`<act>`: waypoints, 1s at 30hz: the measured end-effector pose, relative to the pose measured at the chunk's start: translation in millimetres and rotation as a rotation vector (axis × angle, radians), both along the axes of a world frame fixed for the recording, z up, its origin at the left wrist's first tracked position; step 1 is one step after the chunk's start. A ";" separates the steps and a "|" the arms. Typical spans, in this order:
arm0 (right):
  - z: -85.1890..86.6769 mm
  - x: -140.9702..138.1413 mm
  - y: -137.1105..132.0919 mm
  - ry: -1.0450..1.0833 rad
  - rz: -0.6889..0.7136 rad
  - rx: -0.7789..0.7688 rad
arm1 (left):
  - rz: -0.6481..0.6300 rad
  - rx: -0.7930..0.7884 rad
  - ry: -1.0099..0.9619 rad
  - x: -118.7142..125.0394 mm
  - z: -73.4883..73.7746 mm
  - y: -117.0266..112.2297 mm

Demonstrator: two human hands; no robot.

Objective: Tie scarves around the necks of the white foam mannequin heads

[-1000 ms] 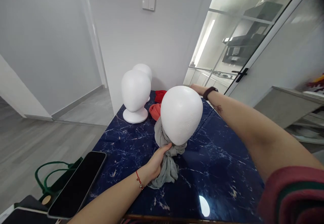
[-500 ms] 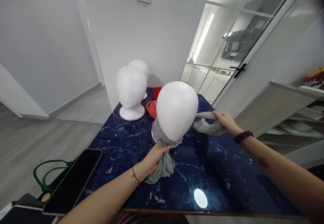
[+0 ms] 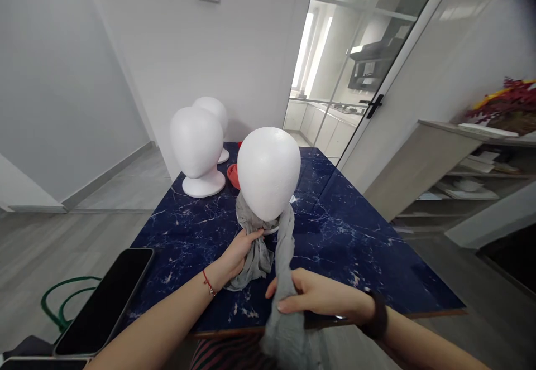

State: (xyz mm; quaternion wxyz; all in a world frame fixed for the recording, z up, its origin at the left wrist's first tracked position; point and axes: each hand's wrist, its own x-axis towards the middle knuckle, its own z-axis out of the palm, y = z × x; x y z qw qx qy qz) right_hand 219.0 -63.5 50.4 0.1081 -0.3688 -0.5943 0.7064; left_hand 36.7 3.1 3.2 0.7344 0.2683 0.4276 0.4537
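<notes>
A white foam mannequin head (image 3: 268, 172) stands on the dark blue marbled table (image 3: 343, 230), with a grey scarf (image 3: 285, 236) wound round its neck. My left hand (image 3: 239, 250) is closed on one end of the scarf just below the head's left side. My right hand (image 3: 312, 296) grips the other end near the table's front edge, and that end hangs down over the edge.
Two more white foam heads (image 3: 196, 147) stand at the table's far left, with a red-orange cloth (image 3: 232, 176) behind the near head. A black phone (image 3: 106, 300) lies at the front left. A green bag handle (image 3: 58, 303) is on the floor. Shelving (image 3: 460, 180) stands right.
My right hand has carried the scarf's free end from behind the head, round its right side, to the front near the table edge. The left hand has stayed on its end.
</notes>
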 end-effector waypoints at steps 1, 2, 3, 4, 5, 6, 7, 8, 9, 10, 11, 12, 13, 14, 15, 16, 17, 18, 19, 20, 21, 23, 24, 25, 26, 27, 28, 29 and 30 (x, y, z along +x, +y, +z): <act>-8.3 -9.6 4.7 0.046 -0.008 -0.021 | -0.027 0.018 -0.013 -0.7 1.9 -0.2; -15.9 -17.4 11.2 0.091 -0.023 -0.052 | -0.052 0.030 -0.025 -1.7 3.8 -0.7; -22.5 -23.5 19.0 0.138 -0.043 -0.090 | -0.072 0.033 -0.031 -3.2 5.6 -1.6; -27.8 -28.5 27.2 0.182 -0.071 -0.134 | -0.085 0.029 -0.029 -5.2 7.0 -3.0; -31.7 -32.5 35.5 0.221 -0.100 -0.173 | -0.091 0.022 -0.017 -7.8 8.0 -5.0; -34.5 -35.8 43.2 0.258 -0.122 -0.203 | -0.097 0.019 0.004 -11.1 8.6 -7.5; -36.6 -38.7 50.0 0.295 -0.143 -0.216 | -0.102 0.027 0.034 -14.8 8.7 -10.3; -38.2 -41.1 55.6 0.330 -0.164 -0.208 | -0.106 0.044 0.076 -19.1 8.7 -13.1; -39.7 -43.1 59.9 0.364 -0.191 -0.174 | -0.107 0.065 0.132 -23.6 8.6 -15.6; -41.3 -44.5 62.8 0.396 -0.217 -0.117 | -0.104 0.087 0.193 -28.2 8.7 -17.6; -43.0 -45.1 64.6 0.426 -0.242 -0.044 | -0.100 0.106 0.255 -32.8 9.3 -18.9; -44.7 -44.9 65.4 0.448 -0.265 0.037 | -0.100 0.116 0.310 -37.2 10.3 -19.3; -46.2 -43.6 65.4 0.455 -0.286 0.123 | -0.106 0.110 0.349 -41.1 11.9 -18.9; -47.1 -41.3 65.0 0.449 -0.307 0.210 | -0.122 0.089 0.362 -44.5 14.1 -17.7; -47.1 -38.1 64.2 0.430 -0.332 0.303 | -0.137 0.058 0.341 -47.5 16.7 -16.1; -46.3 -34.1 63.2 0.396 -0.360 0.404 | -0.145 0.017 0.285 -50.0 19.6 -14.1; -44.5 -29.5 62.2 0.351 -0.390 0.519 | -0.143 -0.035 0.203 -52.2 22.7 -12.1; -42.1 -24.7 61.2 0.297 -0.417 0.642 | -0.129 -0.098 0.106 -54.2 25.9 -10.2; -39.1 -20.2 60.4 0.243 -0.440 0.765 | -0.109 -0.162 0.007 -56.1 29.2 -8.6; -36.2 -16.2 59.8 0.192 -0.460 0.876 | -0.094 -0.224 -0.087 -57.8 32.5 -7.6; -33.8 -13.4 59.4 0.146 -0.477 0.963 | -0.085 -0.278 -0.168 -59.4 35.7 -7.4; -31.6 -12.4 59.1 0.081 -0.499 1.032 | -0.079 -0.341 -0.288 -61.1 41.9 -9.2; -32.5 -14.7 59.1 0.057 -0.496 1.013 | -0.072 -0.346 -0.331 -60.9 44.9 -11.2; -34.7 -18.7 59.1 0.036 -0.481 0.964 | -0.055 -0.337 -0.364 -59.8 47.8 -14.0; -38.1 -24.3 58.9 0.024 -0.460 0.894 | -0.029 -0.319 -0.384 -57.8 50.4 -17.4; -42.4 -30.9 58.5 0.033 -0.433 0.804 | -0.006 -0.290 -0.395 -55.0 52.7 -21.2; -47.2 -38.2 57.8 0.067 -0.412 0.688 | 0.002 -0.260 -0.397 -51.7 54.6 -25.4; -51.8 -45.3 56.9 0.130 -0.405 0.542 | -0.010 -0.238 -0.391 -48.1 56.0 -29.6; -55.6 -51.8 55.9 0.217 -0.415 0.370 | -0.043 -0.227 -0.373 -44.5 56.7 -33.9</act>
